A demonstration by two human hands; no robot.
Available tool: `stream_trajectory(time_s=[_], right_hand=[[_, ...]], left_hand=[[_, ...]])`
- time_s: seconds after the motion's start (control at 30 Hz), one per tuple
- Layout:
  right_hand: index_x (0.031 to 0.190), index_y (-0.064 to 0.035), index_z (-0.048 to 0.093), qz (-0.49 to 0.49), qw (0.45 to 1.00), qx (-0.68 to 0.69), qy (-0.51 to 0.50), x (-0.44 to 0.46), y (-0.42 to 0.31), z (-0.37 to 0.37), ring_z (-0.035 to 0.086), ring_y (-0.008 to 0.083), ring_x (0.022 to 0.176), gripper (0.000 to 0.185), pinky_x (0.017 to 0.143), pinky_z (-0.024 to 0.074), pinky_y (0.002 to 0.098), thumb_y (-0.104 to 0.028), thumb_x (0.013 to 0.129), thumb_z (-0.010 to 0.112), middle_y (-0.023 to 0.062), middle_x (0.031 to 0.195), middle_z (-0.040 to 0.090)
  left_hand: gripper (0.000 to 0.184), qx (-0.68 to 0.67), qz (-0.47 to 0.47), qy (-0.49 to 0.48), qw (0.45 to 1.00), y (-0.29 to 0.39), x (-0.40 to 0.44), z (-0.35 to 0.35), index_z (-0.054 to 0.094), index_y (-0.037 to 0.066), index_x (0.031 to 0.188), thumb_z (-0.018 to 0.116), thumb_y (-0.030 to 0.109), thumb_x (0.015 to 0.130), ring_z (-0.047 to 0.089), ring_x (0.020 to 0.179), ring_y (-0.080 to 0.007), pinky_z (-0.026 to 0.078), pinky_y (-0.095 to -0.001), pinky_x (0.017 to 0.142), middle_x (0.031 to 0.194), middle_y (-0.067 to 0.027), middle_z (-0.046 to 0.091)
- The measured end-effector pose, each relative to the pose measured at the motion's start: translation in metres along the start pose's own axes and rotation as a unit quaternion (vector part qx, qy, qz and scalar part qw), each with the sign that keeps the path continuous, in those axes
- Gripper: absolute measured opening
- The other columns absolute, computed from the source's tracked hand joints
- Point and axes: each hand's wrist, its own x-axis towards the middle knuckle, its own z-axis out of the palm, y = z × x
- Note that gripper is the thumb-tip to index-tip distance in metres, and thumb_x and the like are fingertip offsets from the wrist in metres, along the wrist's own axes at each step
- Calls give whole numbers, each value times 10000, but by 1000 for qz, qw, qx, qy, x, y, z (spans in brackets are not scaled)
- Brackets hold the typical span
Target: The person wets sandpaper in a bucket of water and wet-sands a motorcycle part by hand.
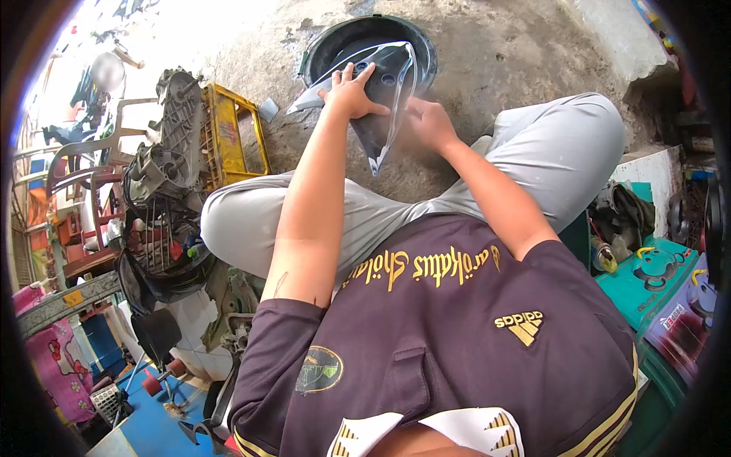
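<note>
A dark, roughly triangular plastic panel (381, 114) with pale, shiny edges, like a motorcycle body panel, leans across the rim of a black basin (314, 65). Round holes show near its upper end, and its narrow tip points toward my lap. My left hand (352, 93) lies on the panel with fingers spread and thumb stretched out to the right. Just right of the panel's edge, my right hand (430, 123) is closed and partly blurred; anything inside the fingers is hidden. Whether that hand touches the edge I cannot tell.
Rough concrete floor (502, 57) surrounds the basin. At left stand a yellow crate (221, 114), a metal engine casing (171, 145) and a brown plastic chair (106, 141). My bent legs flank the panel. A green box (647, 278) and a purple container (681, 327) are at right.
</note>
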Motion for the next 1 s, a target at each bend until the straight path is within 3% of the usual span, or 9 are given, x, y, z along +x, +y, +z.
stream_trajectory(time_s=[0.27,0.33,0.43,0.57,0.63,0.77,0.93,1.0], right_hand=[[944,-12,610,-35,999,-14,3,5,5,-1,659,459,821,100,691,505,467,-79,911,676,252,859,664],[942,-8,608,41,999,-7,-8,8,-1,-4,662,464,842,94,702,508,472,-67,905,671,255,872,667],[940,-8,612,-1,999,-15,-33,0,-7,-2,665,467,847,95,708,511,477,-69,902,674,254,867,672],[953,-17,626,26,1000,-10,-8,7,-3,-3,666,470,841,93,712,515,484,-79,905,677,252,858,675],[965,-26,641,-21,999,-17,-20,4,0,0,677,457,819,112,697,518,476,-107,909,694,248,844,678],[962,-29,643,29,999,-1,14,13,10,-5,685,433,771,126,667,517,446,-124,908,706,236,822,677],[938,-23,645,-20,999,15,-25,3,3,0,681,390,704,129,646,512,429,-122,903,720,223,790,673],[940,-20,643,29,1000,1,2,10,3,-5,686,367,718,128,664,512,422,-113,903,723,213,798,678]], left_hand=[[1297,8,2,4,1000,0,-1,1,241,467,1648,915,707,567,96,1621,-377,190,-835,1132,1763,-102,143],[1296,9,2,6,1000,-1,0,-1,243,472,1647,915,708,564,100,1620,-377,194,-836,1130,1763,-101,145],[1296,2,4,4,1000,-1,-1,0,242,474,1647,918,700,565,95,1621,-383,187,-828,1140,1765,-105,136],[1299,-3,2,1,1000,-1,-1,-1,245,471,1647,923,692,562,88,1621,-387,181,-826,1143,1765,-108,134],[1302,-8,4,6,1000,-1,-2,0,250,466,1647,926,690,558,82,1622,-387,178,-832,1138,1765,-111,136],[1301,-1,2,6,1000,0,0,-2,255,462,1647,925,695,557,83,1622,-387,177,-836,1133,1764,-113,139],[1301,-1,9,8,1000,-1,0,0,254,461,1647,926,695,557,87,1620,-389,178,-847,1122,1764,-112,138],[1302,-6,8,9,1000,-1,0,1,254,462,1647,927,694,557,84,1621,-388,179,-849,1120,1764,-110,137]])
